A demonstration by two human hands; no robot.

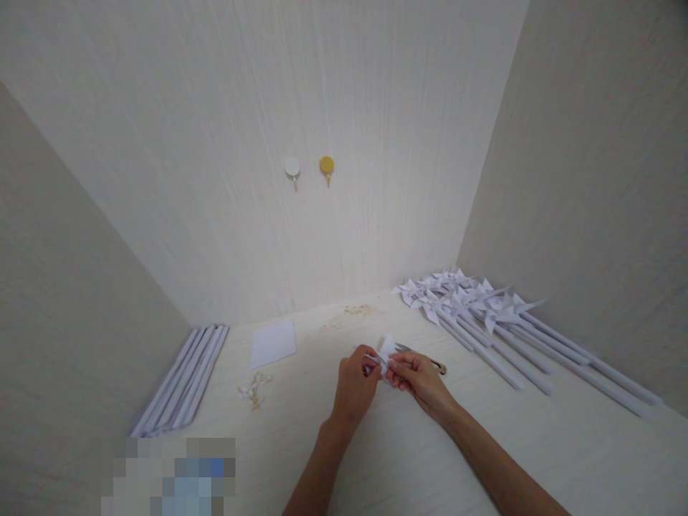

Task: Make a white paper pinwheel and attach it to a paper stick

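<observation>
Between both hands is a white paper pinwheel, one pointed vane sticking up and the rest partly covered by fingers. My left hand pinches its left side, fingers curled. From the right, my right hand grips the paper between thumb and fingertips. What lies at the pinwheel's centre is too small to make out. A pair of scissors rests on the table just behind my right hand, which hides its middle.
White paper tubes lie side by side at the left. A square paper sheet and a small heap of white and tan pieces are nearby. Several stick-mounted pinwheels are piled right. White and yellow hooks are on the back wall.
</observation>
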